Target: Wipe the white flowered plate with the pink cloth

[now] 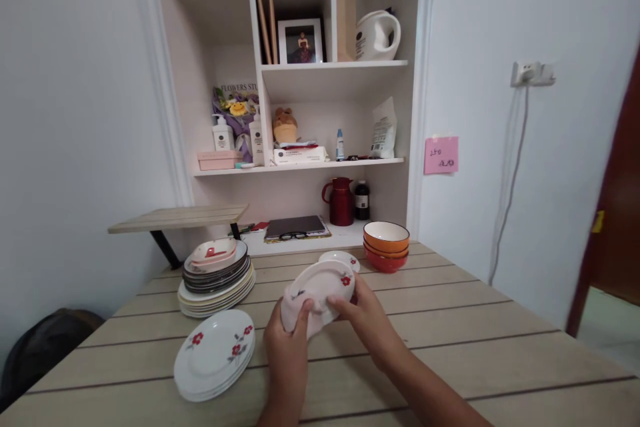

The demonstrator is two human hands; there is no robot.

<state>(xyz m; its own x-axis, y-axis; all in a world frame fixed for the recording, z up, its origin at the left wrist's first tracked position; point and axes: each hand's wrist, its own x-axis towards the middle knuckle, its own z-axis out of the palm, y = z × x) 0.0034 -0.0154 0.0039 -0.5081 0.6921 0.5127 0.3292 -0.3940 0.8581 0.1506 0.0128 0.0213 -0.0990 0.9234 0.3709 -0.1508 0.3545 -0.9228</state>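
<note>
Above the middle of the table, a small white plate [320,277] with red flowers is held tilted between my two hands. My left hand [290,340] grips its left side through a white cloth [316,325], thumb lying on top. On the right edge my right hand [363,313] closes round the rim, its thumb pressing onto the plate's face. Just behind lies another small flowered plate [345,257], partly covered by the held one. A stack of larger flowered plates [215,357] sits to the left of my hands.
At the table's [450,333] back left stands a tall stack of plates [217,280] topped by small dishes [215,251]. Orange and red bowls [386,247] are stacked at the back right. Behind, a shelf unit holds a red jug [341,202] and a dark laptop [295,227].
</note>
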